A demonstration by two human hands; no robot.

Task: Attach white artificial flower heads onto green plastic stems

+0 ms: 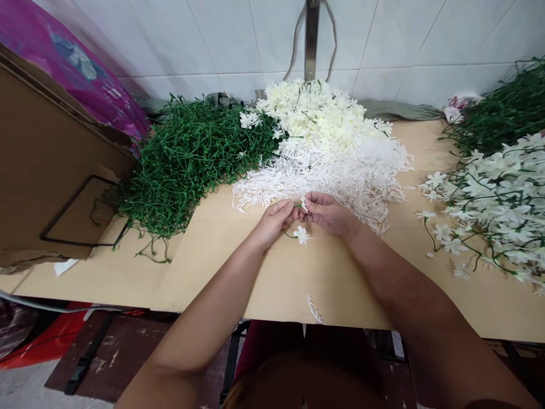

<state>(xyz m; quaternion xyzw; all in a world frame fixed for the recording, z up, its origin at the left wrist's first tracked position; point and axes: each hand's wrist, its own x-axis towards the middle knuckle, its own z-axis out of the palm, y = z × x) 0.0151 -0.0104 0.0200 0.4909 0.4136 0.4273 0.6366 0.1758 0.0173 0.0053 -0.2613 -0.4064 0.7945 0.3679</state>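
Observation:
My left hand [280, 220] is closed on a thin green artificial flower stem, just above the tabletop. My right hand [327, 212] meets it fingertip to fingertip, pinching a small white flower [304, 204] at the tip of the stem. Below the fingers, a second white bloom [301, 234] shows on a green branch that runs back to my left hand. Directly behind my hands lies a heap of thin white plastic pieces [336, 173], with a pile of cream-white petals [317, 116] beyond it. Green stems [204, 145] are heaped at the left.
White flowers on stems [498, 199] are piled at the right, with more green stems [506, 108] behind. A cardboard box [51, 147] and a black wire frame [63, 213] stand at the left. One white piece [314, 309] lies near the table's front edge [272, 315]. A tiled wall [230, 34] closes the back.

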